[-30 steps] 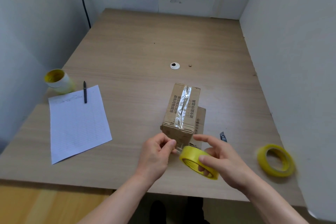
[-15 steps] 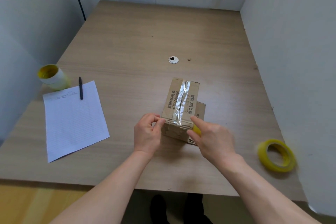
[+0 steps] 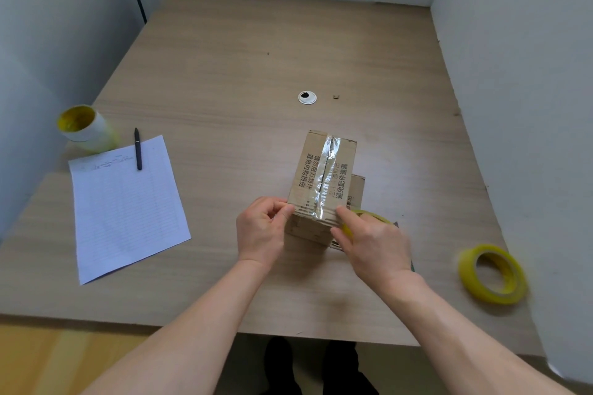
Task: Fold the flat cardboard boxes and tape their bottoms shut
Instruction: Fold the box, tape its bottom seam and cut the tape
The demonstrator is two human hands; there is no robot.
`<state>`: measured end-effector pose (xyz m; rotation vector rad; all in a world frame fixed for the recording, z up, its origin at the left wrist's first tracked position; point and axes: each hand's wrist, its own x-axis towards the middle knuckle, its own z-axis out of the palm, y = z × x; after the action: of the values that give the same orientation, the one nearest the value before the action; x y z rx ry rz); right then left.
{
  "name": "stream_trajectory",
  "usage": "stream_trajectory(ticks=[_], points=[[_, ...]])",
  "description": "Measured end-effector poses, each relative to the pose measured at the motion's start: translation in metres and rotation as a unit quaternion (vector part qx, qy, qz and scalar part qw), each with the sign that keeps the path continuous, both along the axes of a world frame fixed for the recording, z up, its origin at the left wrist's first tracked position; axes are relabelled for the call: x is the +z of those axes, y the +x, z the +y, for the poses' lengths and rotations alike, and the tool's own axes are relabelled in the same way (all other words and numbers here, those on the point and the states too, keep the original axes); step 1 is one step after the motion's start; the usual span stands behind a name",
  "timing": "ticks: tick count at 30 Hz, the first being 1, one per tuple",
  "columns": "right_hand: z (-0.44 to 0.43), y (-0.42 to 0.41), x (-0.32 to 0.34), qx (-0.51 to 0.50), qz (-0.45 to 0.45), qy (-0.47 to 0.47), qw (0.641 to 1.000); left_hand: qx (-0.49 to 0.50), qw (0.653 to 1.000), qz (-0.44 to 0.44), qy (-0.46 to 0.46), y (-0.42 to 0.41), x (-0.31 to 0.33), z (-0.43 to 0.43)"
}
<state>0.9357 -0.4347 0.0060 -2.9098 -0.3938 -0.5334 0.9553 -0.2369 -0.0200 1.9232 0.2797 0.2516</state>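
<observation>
Cardboard takes up the near middle of the surface (image 3: 224,74). The cardboard box (image 3: 303,176) stands there just in front of me, with a shiny tape strip (image 3: 327,167) running far to near along its top seam.

A second ago both hands hung nearer to me, clear of the box. The left was pinching a loose tape end and the right was holding the roll in plain view. Now they have closed in on the box's near top edge. My left hand (image 3: 261,231) is curled, thumb and forefinger pinching the near left corner. I cannot tell whether the tape end is still between them. My right hand (image 3: 375,247) is wrapped round the yellow tape roll (image 3: 369,216), which is mostly hidden behind it, and its forefinger lies at the near end of the strip.

I take this to mean a fresh length is being anchored over that edge, so this bottom is close to sealed.

The spare roll (image 3: 492,274) at the right and the paper sheet (image 3: 125,205) and pen (image 3: 138,149) at the left lie as before.
</observation>
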Motion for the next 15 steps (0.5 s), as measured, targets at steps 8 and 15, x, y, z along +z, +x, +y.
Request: stream_trajectory(ticks=[8,15], points=[[-0.002,0.002,-0.006,0.01,-0.005,0.015,1.0,0.031,0.989,0.069,-0.128,0.009,0.009,-0.001],[-0.002,0.005,-0.009,0.011,0.012,0.026,1.0,-0.011,0.992,0.035,-0.121,0.018,0.002,0.004]])
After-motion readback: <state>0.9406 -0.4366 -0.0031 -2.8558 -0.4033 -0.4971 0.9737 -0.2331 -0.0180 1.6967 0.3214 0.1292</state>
